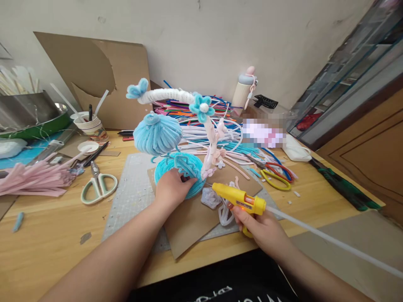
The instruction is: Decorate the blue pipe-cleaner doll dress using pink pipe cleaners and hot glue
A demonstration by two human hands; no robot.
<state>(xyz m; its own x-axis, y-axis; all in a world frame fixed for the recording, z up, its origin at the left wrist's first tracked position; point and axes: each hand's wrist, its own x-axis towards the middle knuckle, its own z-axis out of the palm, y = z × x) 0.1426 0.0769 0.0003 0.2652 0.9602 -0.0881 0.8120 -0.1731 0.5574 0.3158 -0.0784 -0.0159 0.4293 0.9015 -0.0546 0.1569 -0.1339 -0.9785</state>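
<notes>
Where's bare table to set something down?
Widest: wood between the blue scrap and left forearm, below the pale scissors, bar a dark spot. Smaller: right of the yellow scissors, past white bits. Crowded: the mat and pipe cleaners behind.

yellow glue gun (232,193), turquoise base (165,166), blue ribbed shade (158,135), grey gridded cutting mat (130,191).

Black garment (204,270), bare forearms (126,245)
White lettering (225,289) runs along the garment, partly cut off at the lower edge; the forearms are uncovered down to the bare hands (173,186).
</notes>
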